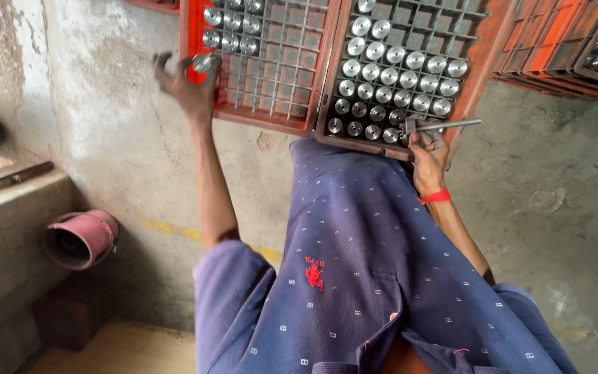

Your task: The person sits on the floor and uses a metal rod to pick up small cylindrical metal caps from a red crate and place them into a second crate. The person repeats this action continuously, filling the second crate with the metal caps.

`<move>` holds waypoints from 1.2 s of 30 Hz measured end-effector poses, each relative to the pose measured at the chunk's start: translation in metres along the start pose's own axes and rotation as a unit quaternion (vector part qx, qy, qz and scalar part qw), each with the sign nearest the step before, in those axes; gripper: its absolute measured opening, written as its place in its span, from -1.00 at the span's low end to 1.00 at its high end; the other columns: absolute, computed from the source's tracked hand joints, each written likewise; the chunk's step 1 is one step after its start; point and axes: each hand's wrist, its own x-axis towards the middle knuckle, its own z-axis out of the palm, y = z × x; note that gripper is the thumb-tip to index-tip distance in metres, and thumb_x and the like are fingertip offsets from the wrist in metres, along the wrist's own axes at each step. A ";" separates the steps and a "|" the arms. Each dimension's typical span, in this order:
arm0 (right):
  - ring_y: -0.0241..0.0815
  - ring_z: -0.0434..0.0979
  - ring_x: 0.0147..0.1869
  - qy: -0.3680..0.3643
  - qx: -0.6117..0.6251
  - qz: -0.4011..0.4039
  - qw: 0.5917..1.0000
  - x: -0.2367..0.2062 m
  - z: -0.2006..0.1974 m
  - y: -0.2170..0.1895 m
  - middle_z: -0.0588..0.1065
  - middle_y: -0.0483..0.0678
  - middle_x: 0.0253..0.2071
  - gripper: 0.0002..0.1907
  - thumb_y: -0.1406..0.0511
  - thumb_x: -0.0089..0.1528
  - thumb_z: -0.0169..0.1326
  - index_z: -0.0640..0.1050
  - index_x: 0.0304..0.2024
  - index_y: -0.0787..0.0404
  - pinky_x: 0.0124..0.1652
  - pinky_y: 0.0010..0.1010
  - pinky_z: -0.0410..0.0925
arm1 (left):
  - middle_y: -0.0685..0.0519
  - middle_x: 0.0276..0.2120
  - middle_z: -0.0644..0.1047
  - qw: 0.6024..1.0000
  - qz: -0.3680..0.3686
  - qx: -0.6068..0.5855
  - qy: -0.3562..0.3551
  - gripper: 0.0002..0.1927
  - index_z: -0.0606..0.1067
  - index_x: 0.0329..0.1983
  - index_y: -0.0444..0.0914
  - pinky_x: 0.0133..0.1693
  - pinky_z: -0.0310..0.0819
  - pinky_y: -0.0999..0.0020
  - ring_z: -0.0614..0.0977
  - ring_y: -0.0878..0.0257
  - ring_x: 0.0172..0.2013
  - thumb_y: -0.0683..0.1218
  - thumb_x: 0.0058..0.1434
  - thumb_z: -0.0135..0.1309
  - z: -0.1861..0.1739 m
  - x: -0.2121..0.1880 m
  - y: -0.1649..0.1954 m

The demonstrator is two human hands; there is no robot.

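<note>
My left hand [187,84] reaches out to the near corner of a red gridded crate [257,114] and grips a shiny round metal part [203,63]. That crate holds a few more such parts [233,28] in its upper cells. My right hand [428,154] is closed on a metal gauge tool [444,126] with a long thin handle, at the near edge of a second crate [482,62]. This second crate is filled with several rows of round metal parts [396,73]. A red thread circles my right wrist.
More red crates [562,41] with metal parts stand at the upper right. A pink funnel-shaped object [79,237] lies on its side at the left beside a concrete ledge [8,201]. The floor is rough concrete. My blue patterned shirt fills the lower centre.
</note>
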 end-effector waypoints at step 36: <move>-0.20 0.43 0.40 -0.254 -0.154 -0.142 0.944 -0.010 -0.026 -0.054 0.44 -0.03 0.31 -0.49 0.45 0.25 0.29 0.48 0.23 0.24 0.34 -0.31 0.38 | -0.16 -0.28 0.67 0.804 0.061 -0.085 -0.585 -0.52 0.63 -0.02 -0.20 -0.15 0.55 0.10 0.71 -0.06 -0.22 -0.03 -0.07 0.29 0.168 -0.243 0.191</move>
